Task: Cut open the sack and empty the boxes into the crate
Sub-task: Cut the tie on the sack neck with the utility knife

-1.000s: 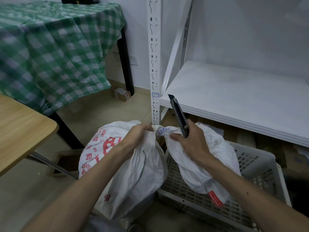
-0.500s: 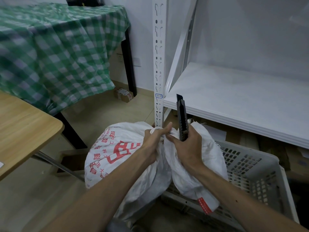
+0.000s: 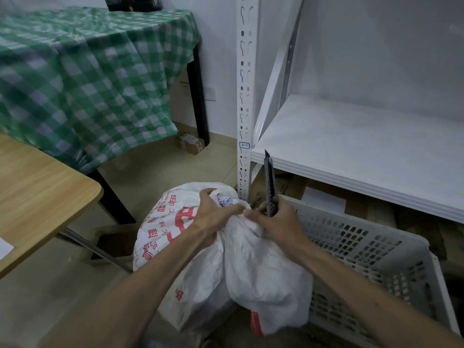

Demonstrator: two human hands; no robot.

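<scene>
A white sack (image 3: pixel 200 252) printed with red Chinese characters, too blurred to read, leans against a grey crate (image 3: pixel 371 249). The left hand (image 3: pixel 213 217) clenches its tied neck; the right hand (image 3: pixel 278 222) grips an upright knife (image 3: pixel 270 182).

Green checked tablecloth (image 3: pixel 82 71) over black-legged table, upper left. Wooden bench (image 3: pixel 32 194) corner at left. White metal shelf (image 3: pixel 364 146) at right, perforated upright (image 3: pixel 244 96). Small taped carton (image 3: pixel 190 144) on floor by wall.
</scene>
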